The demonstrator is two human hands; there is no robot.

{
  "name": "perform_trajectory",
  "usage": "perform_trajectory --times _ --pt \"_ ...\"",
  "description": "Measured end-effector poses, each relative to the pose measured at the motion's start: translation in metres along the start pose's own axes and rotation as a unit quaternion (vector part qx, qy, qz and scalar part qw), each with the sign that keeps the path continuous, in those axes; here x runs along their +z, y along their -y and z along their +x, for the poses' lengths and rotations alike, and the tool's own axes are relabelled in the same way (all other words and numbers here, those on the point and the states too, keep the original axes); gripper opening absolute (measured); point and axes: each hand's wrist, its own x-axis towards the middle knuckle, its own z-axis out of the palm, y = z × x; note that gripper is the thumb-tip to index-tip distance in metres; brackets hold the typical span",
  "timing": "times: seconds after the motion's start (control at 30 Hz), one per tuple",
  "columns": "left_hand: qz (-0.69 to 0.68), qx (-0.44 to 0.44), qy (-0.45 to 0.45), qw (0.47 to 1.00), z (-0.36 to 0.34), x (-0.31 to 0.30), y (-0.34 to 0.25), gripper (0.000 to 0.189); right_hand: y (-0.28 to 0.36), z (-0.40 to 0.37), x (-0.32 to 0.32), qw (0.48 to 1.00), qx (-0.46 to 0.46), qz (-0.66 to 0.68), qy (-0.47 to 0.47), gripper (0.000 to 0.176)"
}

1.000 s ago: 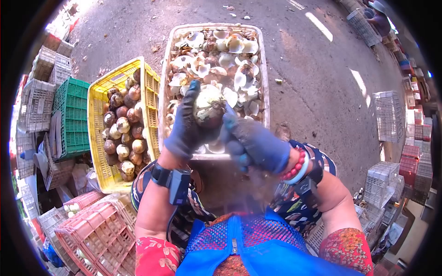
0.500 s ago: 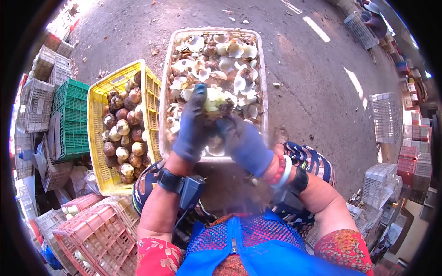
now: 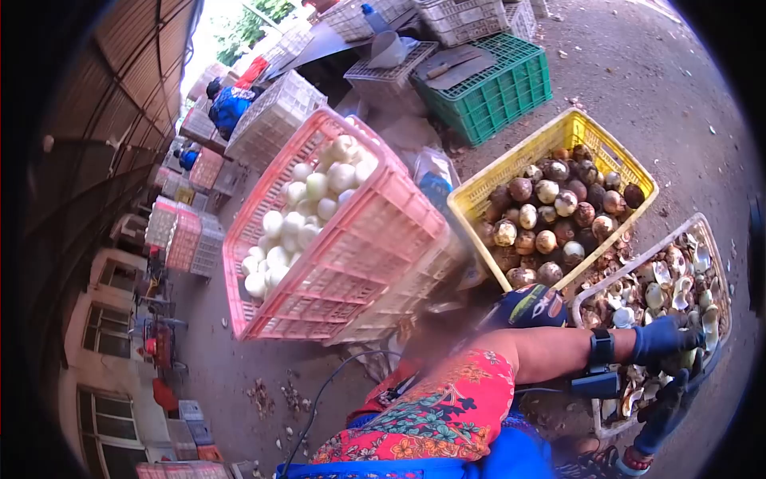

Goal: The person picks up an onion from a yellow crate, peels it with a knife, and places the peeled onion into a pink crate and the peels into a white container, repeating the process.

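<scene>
My left hand (image 3: 666,339), in a blue glove, is over the white crate (image 3: 724,275) of peeled white pieces and brown skins. Close beside it is my right hand (image 3: 669,403), gloved and in shadow near the right edge of the view. A pale greenish round piece (image 3: 678,359) shows between the hands, its outline dim, and the left fingers are curled on it. What the right fingers hold is too dark to make out. Left of this crate stands the yellow crate (image 3: 479,185) of brown-skinned round bulbs.
A tilted pink crate (image 3: 375,263) holds white peeled bulbs (image 3: 275,239). Behind are a green crate (image 3: 495,104) with a knife (image 3: 453,65) on top and stacked pale crates (image 3: 279,120). Two people in blue (image 3: 231,108) are farther back. A cable (image 3: 319,391) runs near my sleeve.
The view has swung left, bringing the pink crate, building and other people into sight. The yellow and white crates and both hands now appear farther right.
</scene>
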Motion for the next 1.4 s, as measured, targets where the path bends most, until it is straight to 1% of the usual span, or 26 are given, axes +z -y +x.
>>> perform_trajectory --times 0.03,0.1,0.17,0.3,0.4,0.47,0.57,0.6,0.7,0.73,0.8,0.83,0.87,0.9,0.93,0.97,1.0,1.03,1.1,1.13,1.17,1.2,1.3,1.33,1.37,1.4 --pt "-0.139 -0.102 -0.054 0.983 -0.012 0.006 -0.018 0.074 -0.008 0.003 0.001 1.0 0.008 0.012 0.001 0.055" --pt "-0.168 -0.16 -0.069 0.97 -0.041 -0.005 -0.05 0.073 -0.018 0.0 0.005 1.0 0.019 0.002 -0.003 0.053" --pt "-0.124 -0.145 -0.121 0.974 -0.042 0.0 -0.041 0.071 -0.015 0.001 0.01 0.999 0.001 -0.032 -0.019 0.053" --pt "-0.188 -0.11 -0.149 0.965 -0.038 0.001 -0.029 0.062 0.024 -0.005 0.033 0.981 -0.106 -0.127 -0.101 0.056" --pt "-0.318 -0.084 -0.172 0.929 0.003 -0.006 0.022 0.07 0.008 -0.028 0.031 0.987 -0.114 -0.112 0.017 0.061" --pt "-0.355 -0.077 -0.177 0.915 0.023 -0.011 0.043 0.066 0.002 -0.035 0.025 0.983 -0.088 -0.125 0.097 0.062" --pt "-0.339 -0.058 -0.187 0.92 0.04 -0.011 0.056 0.062 -0.031 -0.022 0.027 0.987 -0.107 -0.085 0.088 0.056" --pt "-0.322 -0.046 -0.189 0.927 0.044 -0.008 0.06 0.061 -0.065 -0.01 0.012 0.979 -0.152 -0.107 0.086 0.054" --pt "-0.206 0.025 -0.199 0.958 0.05 0.011 0.074 0.059 -0.105 0.011 -0.024 0.988 -0.017 -0.027 0.149 0.045" --pt "-0.135 0.052 -0.211 0.967 0.043 0.017 0.068 0.059 -0.106 0.013 -0.022 0.987 0.037 0.04 0.154 0.043" --pt "0.072 0.064 -0.252 0.963 0.019 0.03 0.051 0.064 -0.119 0.008 -0.025 0.989 -0.007 -0.009 0.15 0.041" --pt "0.14 0.011 -0.261 0.955 0.005 0.029 0.033 0.067 -0.125 0.006 -0.026 0.988 -0.029 -0.033 0.146 0.041" --pt "0.183 -0.008 -0.272 0.945 -0.002 0.026 0.022 0.07 -0.129 0.007 -0.033 0.966 -0.135 -0.159 0.155 0.042" --pt "0.226 -0.027 -0.281 0.932 -0.009 0.024 0.011 0.073 -0.144 0.012 -0.041 0.965 -0.136 -0.162 0.153 0.043" --pt "0.243 -0.013 -0.295 0.924 -0.011 0.022 0.004 0.075 -0.165 0.017 -0.051 0.965 -0.137 -0.164 0.15 0.044" --pt "0.261 0.001 -0.307 0.915 -0.014 0.022 -0.003 0.077 -0.189 0.02 -0.059 0.988 -0.023 -0.045 0.146 0.045" --pt "0.171 -0.079 -0.225 0.956 -0.035 0.001 -0.053 0.067 -0.222 0.024 -0.07 0.987 0.085 0.08 0.113 0.046" --pt "0.139 -0.108 -0.182 0.967 -0.033 -0.004 -0.052 0.063 -0.213 0.022 -0.064 0.988 0.099 0.089 0.073 0.047" --pt "0.073 -0.163 -0.093 0.98 -0.027 -0.01 -0.046 0.055 -0.162 0.018 -0.042 0.998 0.055 0.021 0.038 0.047" --pt "0.034 -0.184 -0.095 0.978 -0.038 -0.016 -0.059 0.043 -0.144 0.017 -0.034 0.999 0.032 -0.006 0.029 0.048" --pt "0.191 -0.021 -0.067 0.979 -0.034 -0.015 -0.039 0.039 -0.129 0.016 -0.028 0.999 0.01 -0.03 0.025 0.048" --pt "0.338 0.144 -0.037 0.93 -0.021 -0.011 0.004 0.036 -0.118 0.017 -0.023 0.999 -0.008 -0.048 0.022 0.048" --pt "0.243 0.165 -0.045 0.955 0.013 0.014 0.059 0.028 -0.1 0.023 -0.015 0.994 -0.064 -0.087 0.024 0.05" --pt "0.049 0.002 -0.025 0.998 0.0 0.007 0.029 0.035 -0.095 0.025 -0.014 0.992 -0.07 -0.098 0.025 0.05" --pt "-0.079 -0.093 -0.025 0.992 -0.012 0.004 0.005 0.042 -0.088 0.024 -0.01 0.993 -0.067 -0.097 0.029 0.05" --pt "-0.204 -0.186 -0.05 0.96 -0.024 0.0 -0.02 0.049 -0.082 0.021 -0.006 0.995 -0.04 -0.089 0.026 0.05"
